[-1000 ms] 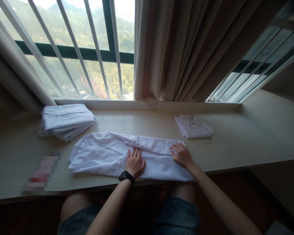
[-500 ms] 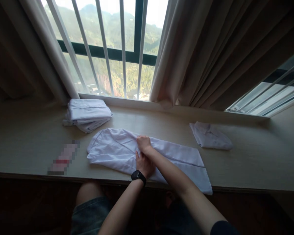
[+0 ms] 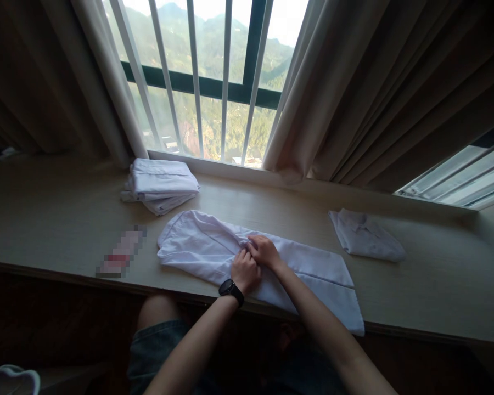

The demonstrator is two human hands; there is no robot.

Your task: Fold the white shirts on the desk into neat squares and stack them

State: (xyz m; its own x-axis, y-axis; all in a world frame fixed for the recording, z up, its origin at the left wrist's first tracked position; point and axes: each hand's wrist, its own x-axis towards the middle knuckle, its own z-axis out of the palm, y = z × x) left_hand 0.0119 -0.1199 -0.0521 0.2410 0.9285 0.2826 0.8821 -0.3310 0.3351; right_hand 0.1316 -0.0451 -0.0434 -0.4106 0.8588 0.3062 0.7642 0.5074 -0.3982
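2 hands meet at the middle of the shirt [image 3: 214, 255], and that is where I read the work: a white garment laid lengthwise along the surface [image 3: 66, 230], already narrowed into a long band, with its rounded end toward the stack [image 3: 161, 185] on the left and its squared end hanging just at the front edge on the right. My left hand [image 3: 244, 271], the 1 with the watch [image 3: 231, 289], rests on the cloth with its fingers curled down onto a ridge of fabric; the right hand [image 3: 264, 251] sits touching it, fingers pinched closed on the same crease. Both seem to have hold of cloth, though I cannot tell how much is gathered under them. I judge the step to be smoothing or setting the central fold before the band is doubled over. The next move, as I see it, calls for keeping that crease flat while 1 end is lifted across, and for not dragging the overhanging right end off the edge. 1 smaller folded piece [image 3: 366, 236] lies well apart to the right, near the curtain [image 3: 354, 93].
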